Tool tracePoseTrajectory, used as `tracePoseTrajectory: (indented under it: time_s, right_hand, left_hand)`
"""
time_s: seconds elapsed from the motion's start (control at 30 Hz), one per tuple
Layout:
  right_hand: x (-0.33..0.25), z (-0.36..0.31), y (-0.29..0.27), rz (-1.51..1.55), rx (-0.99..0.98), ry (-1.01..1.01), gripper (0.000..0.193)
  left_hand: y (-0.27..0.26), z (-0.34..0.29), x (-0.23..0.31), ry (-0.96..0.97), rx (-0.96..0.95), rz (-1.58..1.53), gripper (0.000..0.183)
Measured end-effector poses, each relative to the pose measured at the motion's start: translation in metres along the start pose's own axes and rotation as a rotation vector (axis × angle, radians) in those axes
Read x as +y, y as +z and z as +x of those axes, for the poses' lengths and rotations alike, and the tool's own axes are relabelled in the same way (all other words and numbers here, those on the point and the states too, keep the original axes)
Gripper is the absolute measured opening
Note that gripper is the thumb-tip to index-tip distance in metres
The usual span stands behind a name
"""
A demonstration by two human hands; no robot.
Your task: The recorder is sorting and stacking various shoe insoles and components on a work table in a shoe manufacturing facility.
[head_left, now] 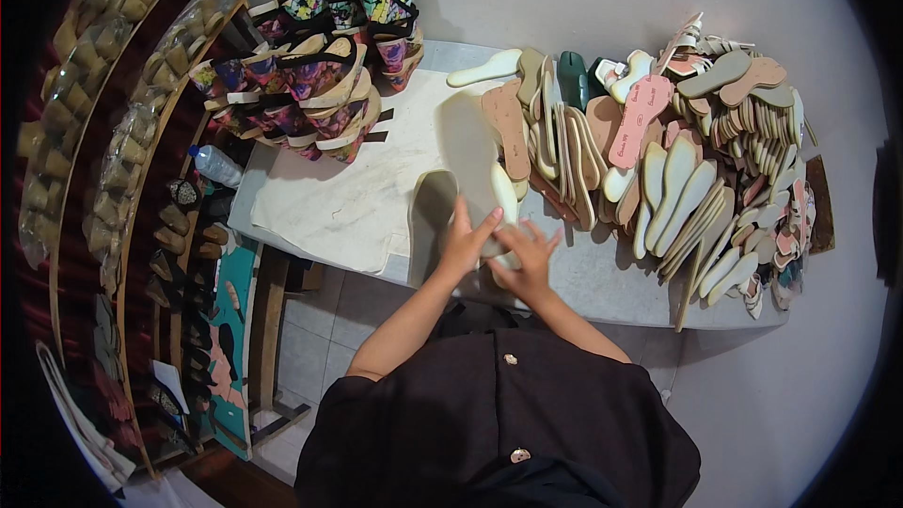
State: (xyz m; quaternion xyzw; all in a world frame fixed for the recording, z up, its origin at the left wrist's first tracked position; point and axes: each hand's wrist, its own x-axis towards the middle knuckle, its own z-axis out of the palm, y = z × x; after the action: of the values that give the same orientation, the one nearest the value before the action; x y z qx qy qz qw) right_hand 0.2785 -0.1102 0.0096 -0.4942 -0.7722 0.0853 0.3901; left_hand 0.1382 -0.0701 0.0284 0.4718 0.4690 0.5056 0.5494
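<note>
- A pale, blurry sole (467, 146) was held up over the front part of the grey table (583, 273), with its long end pointed away from the body.
- The low end of the sole was gripped by the left hand (461, 246), with the thumb laid across toward the right.
- The left forearm (409, 315) was reached up and inward, with the elbow bent and kept out to the side.
- The right hand (527, 259) was placed just beside the left one, near the same low end, with some fingers spread and bent.
- Whether the sole was pinched by the right fingers could not be told, because they were blurred.
- The right forearm (578, 325) was slanted up and in toward the left hand.
- To the right of the sole, a tan sole (508, 132) and a big pile of soles (673, 193) could be seen.
- To the left, a white sheet (357, 188) was spread out, with bright flowery sandals (301, 94) stacked behind it.
</note>
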Motion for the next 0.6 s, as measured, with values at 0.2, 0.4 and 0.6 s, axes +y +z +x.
tracePoseTrajectory:
  time_s: [0.2, 0.4, 0.6]
  right_hand:
    - [-0.026, -0.004, 0.006, 0.257, -0.302, -0.093, 0.047]
    - [0.0, -0.007, 0.006, 0.254, -0.173, 0.16, 0.039]
    - [0.007, -0.01, 0.009, 0.258, -0.156, 0.242, 0.037]
  left_hand:
    - [-0.053, -0.016, -0.015, 0.086, 0.343, 0.597, 0.073]
    - [-0.073, -0.03, -0.035, -0.203, 0.319, 1.04, 0.075]
    - [-0.075, -0.026, -0.068, -0.161, 0.358, 1.272, 0.069]
